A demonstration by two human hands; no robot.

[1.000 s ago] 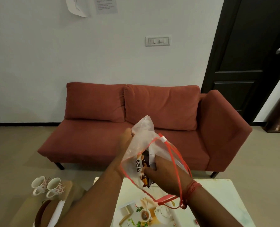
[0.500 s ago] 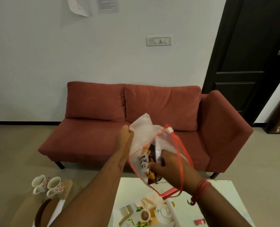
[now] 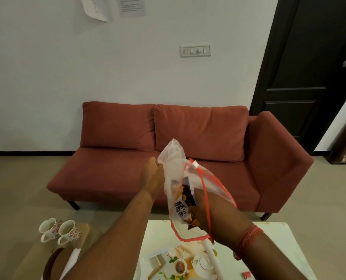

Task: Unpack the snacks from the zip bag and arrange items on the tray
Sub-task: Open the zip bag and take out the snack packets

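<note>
A clear zip bag (image 3: 173,158) with a red zip edge hangs in the air above the white table. My left hand (image 3: 152,170) pinches the bag's far side and holds it up. My right hand (image 3: 206,215) reaches through the bag's mouth and grips a snack packet (image 3: 181,209) with black-and-white lettering, partly inside the bag. The tray (image 3: 188,263), printed with a teapot and cup picture, lies on the table below my hands, cut off by the frame's lower edge.
A white table (image 3: 273,247) fills the lower right, with a small red packet (image 3: 246,275) on it. Two floral cups (image 3: 60,232) stand on a wooden surface at lower left. A red sofa (image 3: 127,158) stands behind, a dark door (image 3: 309,77) at right.
My right hand has drawn back toward me, pulling the snack packet lower toward the bag's mouth. My left hand still holds the bag up at the same spot.
</note>
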